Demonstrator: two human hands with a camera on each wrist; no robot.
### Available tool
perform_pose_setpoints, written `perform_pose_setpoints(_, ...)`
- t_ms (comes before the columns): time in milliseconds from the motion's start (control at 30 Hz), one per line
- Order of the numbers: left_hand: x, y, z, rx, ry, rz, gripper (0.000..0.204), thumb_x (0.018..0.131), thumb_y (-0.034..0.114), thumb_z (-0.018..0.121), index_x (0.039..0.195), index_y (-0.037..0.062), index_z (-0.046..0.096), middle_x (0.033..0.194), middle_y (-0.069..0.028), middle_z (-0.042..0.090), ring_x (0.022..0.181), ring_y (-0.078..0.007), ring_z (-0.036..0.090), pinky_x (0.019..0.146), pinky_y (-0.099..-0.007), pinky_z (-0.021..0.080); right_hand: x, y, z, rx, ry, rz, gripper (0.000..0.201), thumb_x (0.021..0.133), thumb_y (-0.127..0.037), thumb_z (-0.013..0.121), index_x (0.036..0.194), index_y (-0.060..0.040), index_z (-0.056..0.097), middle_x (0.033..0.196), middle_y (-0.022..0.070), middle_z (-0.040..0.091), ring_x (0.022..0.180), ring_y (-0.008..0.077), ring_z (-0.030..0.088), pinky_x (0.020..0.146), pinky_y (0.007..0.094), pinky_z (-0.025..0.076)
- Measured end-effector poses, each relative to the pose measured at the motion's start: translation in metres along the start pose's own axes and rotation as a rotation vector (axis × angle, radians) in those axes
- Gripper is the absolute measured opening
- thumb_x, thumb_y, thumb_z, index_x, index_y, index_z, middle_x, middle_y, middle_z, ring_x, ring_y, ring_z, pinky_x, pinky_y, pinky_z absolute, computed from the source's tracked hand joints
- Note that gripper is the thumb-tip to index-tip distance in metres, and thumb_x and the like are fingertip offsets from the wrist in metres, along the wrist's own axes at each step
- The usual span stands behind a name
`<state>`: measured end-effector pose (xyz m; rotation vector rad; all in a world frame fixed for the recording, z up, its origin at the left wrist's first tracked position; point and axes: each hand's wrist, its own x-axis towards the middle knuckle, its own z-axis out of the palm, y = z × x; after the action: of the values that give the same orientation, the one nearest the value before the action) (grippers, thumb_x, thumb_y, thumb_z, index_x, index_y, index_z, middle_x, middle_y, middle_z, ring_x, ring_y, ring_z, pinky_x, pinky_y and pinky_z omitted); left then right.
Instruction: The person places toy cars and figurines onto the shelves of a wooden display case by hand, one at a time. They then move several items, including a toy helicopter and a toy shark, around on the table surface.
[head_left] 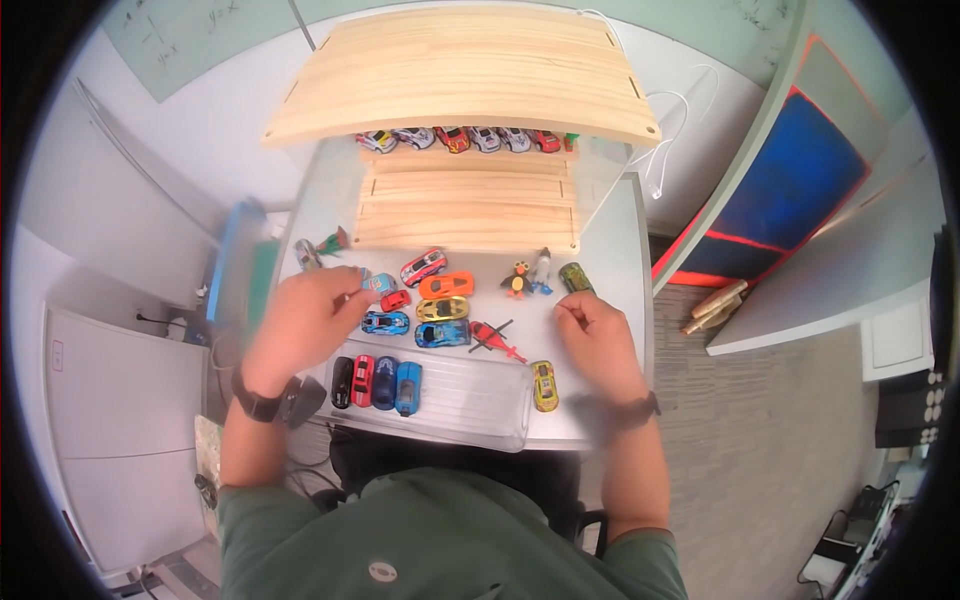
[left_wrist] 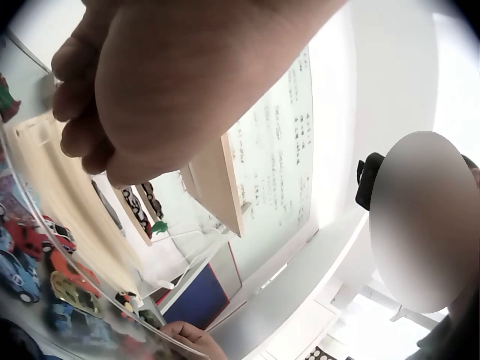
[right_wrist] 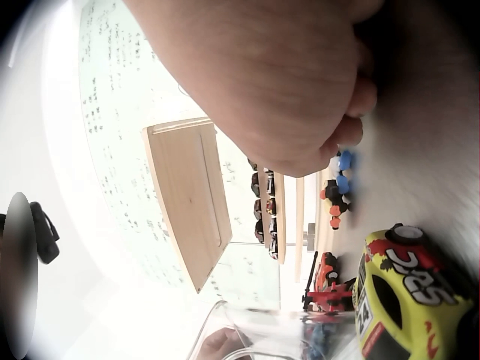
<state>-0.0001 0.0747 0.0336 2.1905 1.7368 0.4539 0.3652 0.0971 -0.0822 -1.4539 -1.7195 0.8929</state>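
My left hand (head_left: 318,312) is over the left part of the table, fingers curled, with its fingertips right at a light blue toy car (head_left: 378,283). I cannot tell whether the fingers pinch that car. Just below it lies a small red car (head_left: 396,300), then a blue racing car (head_left: 385,322). On the right, my right hand (head_left: 600,340) hangs with loosely curled fingers and nothing showing in them. A green camouflage toy vehicle (head_left: 575,278) lies just beyond its knuckles. Nearer me stands a yellow car (right_wrist: 409,300) with red markings.
A clear plastic tray (head_left: 475,395) at the front edge holds several cars on its left side. More cars, a red helicopter (head_left: 495,340) and a penguin figure (head_left: 517,280) stand mid-table. Behind them rises a wooden shelf (head_left: 460,80) with a row of cars inside.
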Motion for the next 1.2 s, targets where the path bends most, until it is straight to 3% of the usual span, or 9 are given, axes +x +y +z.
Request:
perform_pose_setpoints(67, -0.013, -0.005, -0.001, -0.154, 0.086, -0.129, 0.017, 0.096, 0.014, 0.076, 0.09, -0.0007, 0.071, 0.081, -0.0164, 0.07, 0.067, -0.0281, 0.067, 0.064, -0.0373, 0.051, 0.0, 0.0, 0.001, 0.006, 0.005, -0.006, 0.013, 0.097, -0.013, 0.073, 0.102, -0.0013, 0.071, 0.082, 0.0159, 0.073, 0.071, 0.0275, 0.071, 0.067, 0.0359, 0.055)
perform_pose_setpoints(200, -0.027, -0.026, 0.002, -0.223, 0.125, -0.265, 0.012, 0.096, 0.01, 0.076, 0.096, -0.0007, 0.071, 0.082, -0.0149, 0.07, 0.068, -0.0232, 0.067, 0.065, -0.0328, 0.052, 0.001, 0.003, 0.001, 0.021, -0.006, 0.035, 0.013, 0.097, -0.013, 0.072, 0.102, -0.0011, 0.072, 0.083, 0.0154, 0.074, 0.072, 0.0262, 0.071, 0.069, 0.0349, 0.056)
perform_pose_setpoints(400, 0.002, -0.014, -0.01, -0.221, 0.181, -0.015, 0.014, 0.098, 0.009, 0.074, 0.107, 0.0002, 0.068, 0.088, -0.0104, 0.069, 0.074, -0.0194, 0.064, 0.069, -0.0311, 0.052, 0.001, 0.001, 0.0, 0.045, -0.015, 0.077, 0.014, 0.099, -0.014, 0.072, 0.103, -0.0006, 0.072, 0.082, 0.0116, 0.074, 0.071, 0.0179, 0.068, 0.07, 0.0321, 0.056)
perform_pose_setpoints(467, 0.022, -0.008, -0.012, -0.059, 0.211, 0.207, 0.02, 0.097, 0.011, 0.074, 0.113, 0.0007, 0.068, 0.097, -0.0132, 0.071, 0.082, -0.0245, 0.068, 0.073, -0.0348, 0.055, 0.0, 0.001, 0.001, 0.051, -0.021, 0.092, 0.013, 0.099, -0.013, 0.072, 0.103, -0.0004, 0.072, 0.081, 0.0103, 0.074, 0.071, 0.0154, 0.067, 0.07, 0.0313, 0.055)
perform_pose_setpoints(700, 0.112, 0.007, 0.0, -0.004, 0.147, 0.229, 0.032, 0.098, 0.014, 0.072, 0.128, 0.0031, 0.067, 0.113, -0.0174, 0.072, 0.092, -0.0324, 0.072, 0.081, -0.0413, 0.058, 0.003, 0.001, -0.001, 0.06, -0.022, 0.088, 0.012, 0.099, -0.011, 0.072, 0.103, -0.0003, 0.072, 0.082, 0.0087, 0.075, 0.073, 0.0124, 0.067, 0.07, 0.0294, 0.055)
perform_pose_setpoints(767, 0.138, -0.001, 0.015, 0.128, 0.242, 0.333, 0.04, 0.097, 0.016, 0.072, 0.136, 0.0048, 0.064, 0.121, -0.0194, 0.071, 0.103, -0.0374, 0.071, 0.091, -0.0459, 0.057, 0.002, 0.004, 0.0, 0.065, -0.021, 0.082, 0.012, 0.099, -0.011, 0.072, 0.103, -0.0004, 0.072, 0.082, 0.0089, 0.076, 0.073, 0.0127, 0.068, 0.07, 0.0295, 0.055)
perform_pose_setpoints(967, 0.178, 0.005, 0.03, 0.304, 0.206, 0.269, 0.052, 0.094, 0.016, 0.074, 0.144, 0.0068, 0.062, 0.134, -0.0206, 0.068, 0.127, -0.0428, 0.061, 0.109, -0.0506, 0.048, 0.003, 0.007, -0.001, 0.073, -0.032, 0.082, 0.012, 0.099, -0.011, 0.072, 0.104, -0.0008, 0.072, 0.085, 0.0103, 0.076, 0.074, 0.0158, 0.07, 0.072, 0.0304, 0.056)
perform_pose_setpoints(1200, 0.194, 0.001, 0.041, 0.365, 0.249, 0.343, 0.056, 0.091, 0.015, 0.075, 0.145, 0.0077, 0.061, 0.133, -0.0203, 0.069, 0.123, -0.0424, 0.063, 0.107, -0.0497, 0.05, 0.002, 0.008, 0.001, 0.069, -0.031, 0.065, 0.012, 0.099, -0.012, 0.072, 0.104, -0.0011, 0.072, 0.084, 0.0125, 0.075, 0.073, 0.0206, 0.071, 0.071, 0.0317, 0.056)
